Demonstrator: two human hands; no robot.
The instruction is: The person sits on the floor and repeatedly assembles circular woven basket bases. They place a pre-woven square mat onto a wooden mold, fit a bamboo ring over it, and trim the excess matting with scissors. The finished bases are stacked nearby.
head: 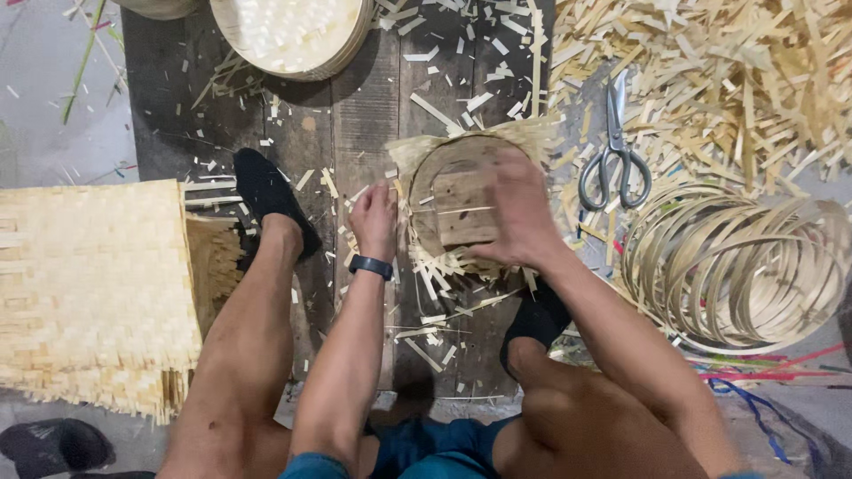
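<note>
On dark planks (355,115), both hands' fingers grip a half-woven bamboo basket (461,191); strip-filled tray (293,35) beyond.

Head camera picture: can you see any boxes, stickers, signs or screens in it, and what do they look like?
No boxes, stickers or signs show.
Wristband: on the left hand's wrist, a dark band with a small dark face that may be a screen; too small to tell.
</note>
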